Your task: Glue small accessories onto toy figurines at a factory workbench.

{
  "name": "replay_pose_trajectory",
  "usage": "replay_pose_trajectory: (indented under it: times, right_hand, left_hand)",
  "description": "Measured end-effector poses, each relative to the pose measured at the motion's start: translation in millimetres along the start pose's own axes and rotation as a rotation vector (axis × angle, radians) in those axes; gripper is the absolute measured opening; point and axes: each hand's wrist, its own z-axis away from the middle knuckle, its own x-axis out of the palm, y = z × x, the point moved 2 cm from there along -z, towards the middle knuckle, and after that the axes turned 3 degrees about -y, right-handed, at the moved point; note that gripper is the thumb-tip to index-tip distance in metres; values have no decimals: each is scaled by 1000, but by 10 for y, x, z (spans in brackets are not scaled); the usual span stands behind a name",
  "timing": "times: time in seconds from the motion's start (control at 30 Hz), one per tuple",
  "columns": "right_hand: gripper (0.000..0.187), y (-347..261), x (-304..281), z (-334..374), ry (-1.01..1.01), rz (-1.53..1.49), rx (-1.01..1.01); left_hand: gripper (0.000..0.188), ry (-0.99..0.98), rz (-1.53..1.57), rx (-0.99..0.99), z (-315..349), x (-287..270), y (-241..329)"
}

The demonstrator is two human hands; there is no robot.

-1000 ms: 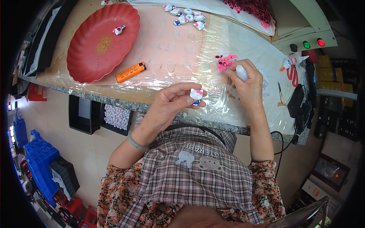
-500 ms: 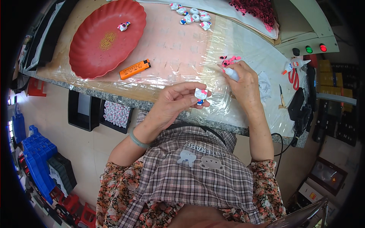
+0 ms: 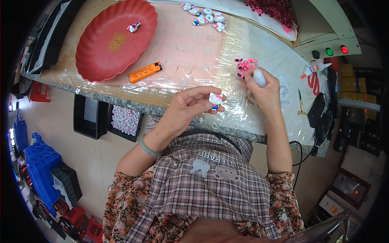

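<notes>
Between the thumb and fingers of my left hand (image 3: pixel 182 108) is a small white cat figurine (image 3: pixel 216 99) with a pink bow and a blue body, held upright above the table's near edge. My right hand (image 3: pixel 268 92) is closed around a small whitish squeeze bottle (image 3: pixel 259 77), which is tucked against the palm. Its thumb and fingertips reach down to the left edge of a little heap of pink and black pieces (image 3: pixel 247 64) on the plastic-covered table. Whether a piece is pinched there is too small to tell.
Left on the table are a red scalloped tray (image 3: pixel 91 60) holding one figurine, and an orange lighter (image 3: pixel 145 72). Several figurines (image 3: pixel 208 18) sit at the back. A knife (image 3: pixel 301 102), a white bottle (image 3: pixel 318 67) and red-handled scissors (image 3: pixel 313 85) lie right. Below stands a figurine-filled black bin (image 3: pixel 125 120).
My right hand has shifted slightly right and rolled over, so the bottle now points upward and the fingertips touch down by the pink pieces. My left hand still holds the figurine.
</notes>
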Motion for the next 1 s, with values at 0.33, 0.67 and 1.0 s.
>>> replay_pose_trajectory:
  times: [0.33, 0.67, 1.0]
  right_hand:
    - [5, -203, 149, 402, -256, -651, 98]
    - [5, -192, 286, 525, -288, -546, 82]
    - [8, -155, 359, 595, -113, -138, -62]
  left_hand:
    - [32, 55, -83, 61, -32, 48, -72]
    - [35, 44, -136, 71, -28, 79, -105]
    - [32, 54, -219, 123, -21, 120, -137]
